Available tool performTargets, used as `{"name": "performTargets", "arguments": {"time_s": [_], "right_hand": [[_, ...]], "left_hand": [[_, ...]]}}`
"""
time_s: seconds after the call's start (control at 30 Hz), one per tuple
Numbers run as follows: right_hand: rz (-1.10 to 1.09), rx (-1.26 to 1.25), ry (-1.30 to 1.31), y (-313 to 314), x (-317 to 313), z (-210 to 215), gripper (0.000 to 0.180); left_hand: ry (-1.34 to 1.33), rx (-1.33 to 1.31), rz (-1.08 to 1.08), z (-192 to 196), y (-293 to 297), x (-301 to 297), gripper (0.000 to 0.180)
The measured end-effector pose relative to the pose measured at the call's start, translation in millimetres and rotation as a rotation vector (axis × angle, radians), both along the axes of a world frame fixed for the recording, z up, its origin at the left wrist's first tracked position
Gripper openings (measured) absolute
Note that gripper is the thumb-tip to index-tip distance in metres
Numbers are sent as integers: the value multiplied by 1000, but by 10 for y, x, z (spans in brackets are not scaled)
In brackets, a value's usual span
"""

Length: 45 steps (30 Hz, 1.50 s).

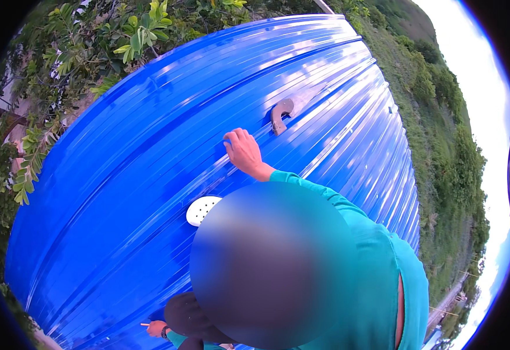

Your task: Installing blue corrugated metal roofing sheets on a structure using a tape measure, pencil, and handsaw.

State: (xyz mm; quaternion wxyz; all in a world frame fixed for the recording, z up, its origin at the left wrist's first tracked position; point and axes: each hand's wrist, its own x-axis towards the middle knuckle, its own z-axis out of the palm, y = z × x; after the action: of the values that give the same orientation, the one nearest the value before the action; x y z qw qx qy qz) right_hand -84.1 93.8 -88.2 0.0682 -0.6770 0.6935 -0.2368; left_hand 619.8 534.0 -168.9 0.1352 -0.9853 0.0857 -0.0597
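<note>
Neither my left hand nor my right hand shows in the head view. Another person in a teal long-sleeved shirt (377, 274) bends low over a blue ribbed metal sheet roof (121, 192). One of this person's hands (243, 153) rests with bent fingers on a raised rib; I cannot make out anything in it. The other hand (156, 329), with a dark wristband, holds a thin pale stick (145, 324) near the lower left. A hand saw (281, 115) with a brown curved handle lies on the sheets beyond the first hand. The person's head is blurred.
The person's white clog with holes (202, 210) stands on the roof, beside a dark-trousered knee (191, 315). Leafy branches (141, 38) reach the roof's upper left edge. A grassy slope (442, 163) drops away past the right edge, with a road (447, 303) farther down.
</note>
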Motion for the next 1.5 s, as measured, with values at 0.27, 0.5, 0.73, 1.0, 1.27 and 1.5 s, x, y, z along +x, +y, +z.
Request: {"name": "performTargets", "arguments": {"time_s": [0.27, 0.5, 0.73, 1.0, 1.27, 1.5], "right_hand": [[-761, 258, 356, -145, -1070, -502, 62], [-827, 409, 224, -407, -1645, -790, 59], [-923, 264, 163, -764, -2304, -747, 60], [-588, 331, -207, -194, -250, -378, 64], [-247, 748, -696, 1599, 129, 1554, 53], [-736, 730, -387, 3439, -1708, 3428, 55]], "left_hand": [[35, -282, -124, 336, -635, -222, 36], [78, -262, -394, 710, -1176, -81, 38], [76, -282, -498, 826, -1444, 70, 36], [300, 68, -853, 2066, -1697, 25, 27], [461, 232, -912, 3828, -1119, -11, 21], [750, 283, -960, 4890, -837, -827, 18]]}}
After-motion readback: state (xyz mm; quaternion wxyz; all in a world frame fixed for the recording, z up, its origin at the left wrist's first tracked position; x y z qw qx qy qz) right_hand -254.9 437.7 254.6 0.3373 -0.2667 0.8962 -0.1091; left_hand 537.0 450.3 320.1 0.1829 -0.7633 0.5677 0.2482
